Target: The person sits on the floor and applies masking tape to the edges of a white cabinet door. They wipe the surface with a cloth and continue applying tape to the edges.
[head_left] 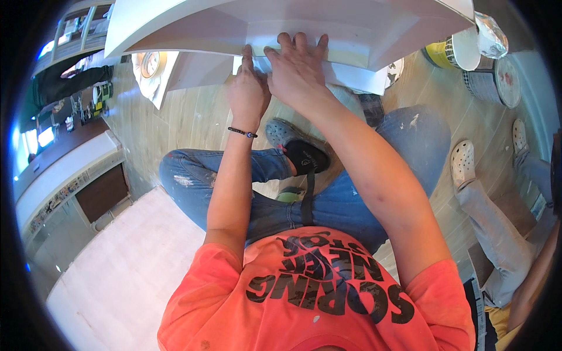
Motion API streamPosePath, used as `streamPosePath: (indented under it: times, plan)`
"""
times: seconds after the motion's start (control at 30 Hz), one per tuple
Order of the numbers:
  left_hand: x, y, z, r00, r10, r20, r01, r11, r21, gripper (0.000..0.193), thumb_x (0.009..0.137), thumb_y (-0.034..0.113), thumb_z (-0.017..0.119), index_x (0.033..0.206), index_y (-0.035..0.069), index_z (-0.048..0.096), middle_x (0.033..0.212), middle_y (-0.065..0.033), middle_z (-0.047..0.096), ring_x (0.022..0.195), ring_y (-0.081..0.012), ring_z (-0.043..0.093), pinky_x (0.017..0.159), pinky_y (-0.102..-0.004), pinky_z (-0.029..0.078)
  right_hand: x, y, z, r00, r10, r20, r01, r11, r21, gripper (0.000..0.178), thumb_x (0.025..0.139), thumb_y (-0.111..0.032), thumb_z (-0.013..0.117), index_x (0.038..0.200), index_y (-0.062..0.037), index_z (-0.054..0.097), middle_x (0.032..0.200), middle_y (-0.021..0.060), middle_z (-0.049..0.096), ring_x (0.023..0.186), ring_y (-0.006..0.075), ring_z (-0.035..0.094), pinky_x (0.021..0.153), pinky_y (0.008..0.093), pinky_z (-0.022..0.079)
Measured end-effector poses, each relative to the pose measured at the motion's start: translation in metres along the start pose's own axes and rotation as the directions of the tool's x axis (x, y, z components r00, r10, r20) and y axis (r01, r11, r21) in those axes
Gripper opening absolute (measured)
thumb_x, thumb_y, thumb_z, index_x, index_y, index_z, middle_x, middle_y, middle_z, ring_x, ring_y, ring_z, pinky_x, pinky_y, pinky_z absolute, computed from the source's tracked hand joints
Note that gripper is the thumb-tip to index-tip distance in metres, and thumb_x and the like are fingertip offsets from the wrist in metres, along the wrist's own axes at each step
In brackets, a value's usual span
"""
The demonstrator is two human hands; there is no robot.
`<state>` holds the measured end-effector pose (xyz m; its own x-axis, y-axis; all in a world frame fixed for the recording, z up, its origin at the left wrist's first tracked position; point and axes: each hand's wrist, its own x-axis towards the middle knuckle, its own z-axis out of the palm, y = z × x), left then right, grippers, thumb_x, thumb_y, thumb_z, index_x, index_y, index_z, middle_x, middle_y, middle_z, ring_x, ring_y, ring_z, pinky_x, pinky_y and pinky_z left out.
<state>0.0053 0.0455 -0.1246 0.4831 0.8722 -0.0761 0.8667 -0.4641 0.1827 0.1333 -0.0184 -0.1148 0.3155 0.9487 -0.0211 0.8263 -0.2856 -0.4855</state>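
A white open-fronted box unit (222, 44) with a curved outer edge fills the top of the view. My right hand (297, 70) lies over its near edge, fingers spread on the inner surface. Close beside it is my left hand (249, 93), with a dark bead bracelet at the wrist. Its index finger stretches forward to touch the edge, while the other fingers curl underneath. What those curled fingers hold, if anything, is hidden. Small white patches show beside the fingers, too covered to name.
Below the unit is a wood-look floor (140, 111). Several buckets, including a yellow one (440, 54) and a white-lidded one (507, 82), stand at far right. Another person's legs (497, 240) are at right. A large pale panel (129, 263) lies at left, near a cabinet (70, 181).
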Motion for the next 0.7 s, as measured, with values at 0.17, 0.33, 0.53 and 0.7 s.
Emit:
streamPosePath:
  times: [0.17, 0.33, 0.53, 0.7]
  plan:
    - [0.001, 0.005, -0.007, 0.997, -0.052, 0.056, 0.053, 0.998, -0.025, 0.08, 0.089, 0.019, 0.066, 0.161, 0.006, 0.034, 0.114, -0.0215, 0.072, 0.086, -0.0409, 0.072, 0.072, -0.0502, 0.057, 0.0, 0.002, 0.001, 1.0, -0.014, -0.007, 0.014, 1.0, -0.014, 0.051, 0.085, -0.026, 0.073, 0.135, -0.0167, 0.07, 0.14, 0.009, 0.055, 0.136, 0.0332, 0.043, 0.115, 0.0809, 0.02]
    - [-0.005, 0.004, 0.004, 0.999, 0.009, -0.045, -0.005, 0.996, 0.087, 0.082, 0.088, 0.022, 0.067, 0.161, 0.005, 0.033, 0.109, -0.0182, 0.071, 0.085, -0.0387, 0.073, 0.069, -0.0479, 0.058, 0.001, 0.0, -0.004, 0.999, -0.034, 0.024, 0.035, 0.999, -0.018, 0.053, 0.084, -0.026, 0.075, 0.135, -0.0169, 0.069, 0.141, 0.0086, 0.055, 0.136, 0.0339, 0.043, 0.115, 0.0805, 0.021]
    - [-0.012, 0.001, 0.012, 0.994, -0.038, -0.099, 0.033, 0.998, -0.05, 0.082, 0.086, 0.02, 0.067, 0.162, 0.013, 0.036, 0.112, -0.0196, 0.069, 0.087, -0.0386, 0.072, 0.07, -0.0478, 0.058, 0.0, 0.002, -0.001, 0.999, -0.047, 0.027, 0.047, 0.998, -0.036, 0.056, 0.084, -0.029, 0.077, 0.139, -0.0181, 0.067, 0.143, 0.0088, 0.053, 0.137, 0.0346, 0.042, 0.116, 0.0798, 0.021]
    - [-0.006, -0.003, 0.008, 0.996, -0.055, -0.071, 0.056, 0.998, 0.008, 0.081, 0.087, 0.021, 0.067, 0.162, 0.019, 0.037, 0.112, -0.0199, 0.069, 0.088, -0.0381, 0.073, 0.071, -0.0491, 0.059, 0.0, 0.004, 0.0, 0.998, -0.051, 0.029, 0.051, 0.999, -0.016, 0.059, 0.085, -0.031, 0.076, 0.142, -0.0185, 0.065, 0.145, 0.0101, 0.051, 0.138, 0.0354, 0.041, 0.117, 0.0787, 0.019]
